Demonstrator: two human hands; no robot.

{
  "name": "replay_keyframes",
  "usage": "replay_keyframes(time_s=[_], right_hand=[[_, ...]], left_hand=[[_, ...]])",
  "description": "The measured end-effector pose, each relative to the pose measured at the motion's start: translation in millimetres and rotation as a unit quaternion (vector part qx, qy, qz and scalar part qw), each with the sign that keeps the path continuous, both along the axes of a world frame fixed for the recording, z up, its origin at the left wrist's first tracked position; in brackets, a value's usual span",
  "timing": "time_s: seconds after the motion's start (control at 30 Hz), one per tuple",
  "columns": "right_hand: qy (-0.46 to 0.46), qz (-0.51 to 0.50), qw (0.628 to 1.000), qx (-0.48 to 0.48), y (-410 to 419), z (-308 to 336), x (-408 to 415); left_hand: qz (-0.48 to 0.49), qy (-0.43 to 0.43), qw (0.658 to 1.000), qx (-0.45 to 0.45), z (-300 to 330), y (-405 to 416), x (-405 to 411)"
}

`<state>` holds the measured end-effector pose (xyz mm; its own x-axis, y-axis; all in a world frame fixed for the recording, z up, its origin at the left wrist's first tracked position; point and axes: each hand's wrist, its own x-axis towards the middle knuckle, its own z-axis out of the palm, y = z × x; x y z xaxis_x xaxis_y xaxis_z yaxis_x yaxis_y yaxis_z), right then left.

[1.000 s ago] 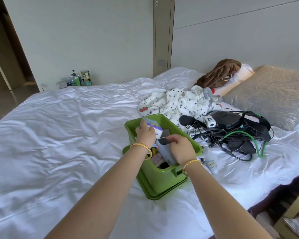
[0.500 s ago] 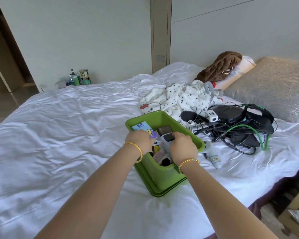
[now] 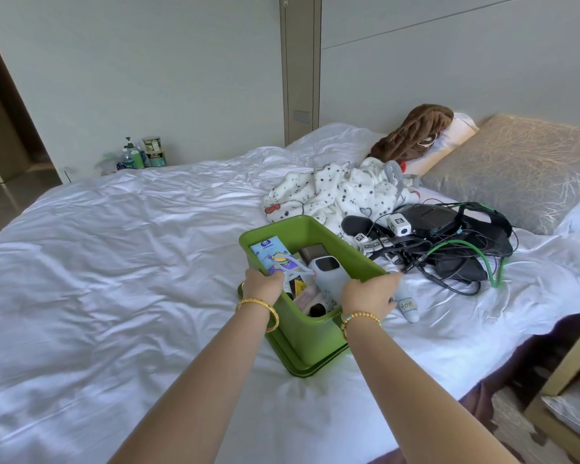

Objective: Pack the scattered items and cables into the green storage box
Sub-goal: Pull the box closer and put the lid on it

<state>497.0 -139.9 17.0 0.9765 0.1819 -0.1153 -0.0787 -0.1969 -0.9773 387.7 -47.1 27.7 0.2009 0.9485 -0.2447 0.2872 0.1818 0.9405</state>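
Gripping the glossy green box [image 3: 302,333] rims with my left hand [image 3: 262,285] and right hand [image 3: 369,294], fingertips partly hidden inside.

Two bare forearms, gold bangle [image 3: 262,308] on left wrist, beaded gold bracelet [image 3: 359,319] on right wrist

The storage box [image 3: 318,333] sits on the bed [image 3: 114,262], with the left hand [image 3: 264,285] on its left rim and the right hand [image 3: 369,296] on its right rim. Between the fingers [image 3: 390,279], inside the box, lie a booklet [image 3: 272,259] and a white device [image 3: 327,276]. Right of the right fingers lies a small tube [image 3: 408,308]; beyond it, the cable pile [image 3: 449,249].
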Motion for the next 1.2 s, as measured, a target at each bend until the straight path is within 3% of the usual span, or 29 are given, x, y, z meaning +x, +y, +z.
replay_keyframes(time_s=[0.13,0.4,0.57,0.73,1.03,1.2], right_hand=[[0.121,0.037,0.992,0.004,-9.4,-4.4,8.9],[0.127,-0.006,0.984,0.121,-19.5,7.4,-5.7],[0.107,0.024,0.980,0.164,-11.0,37.1,-45.0],[0.106,0.125,0.977,0.135,15.4,46.1,-112.1],[0.136,0.284,0.948,0.054,52.6,24.1,-217.4],[0.069,0.316,0.945,-0.049,62.7,13.5,-236.9]], left_hand=[[-0.009,-0.032,0.999,0.006,-2.1,0.7,-3.5],[-0.007,-0.041,0.996,0.084,19.2,-11.4,-20.7],[0.026,-0.057,0.992,0.113,51.6,-10.7,-65.6],[0.100,-0.084,0.988,0.077,49.3,-5.9,-148.5],[0.253,-0.018,0.967,0.029,6.3,-0.6,-275.4],[0.242,0.134,0.960,0.036,-7.9,-5.8,-307.0]])
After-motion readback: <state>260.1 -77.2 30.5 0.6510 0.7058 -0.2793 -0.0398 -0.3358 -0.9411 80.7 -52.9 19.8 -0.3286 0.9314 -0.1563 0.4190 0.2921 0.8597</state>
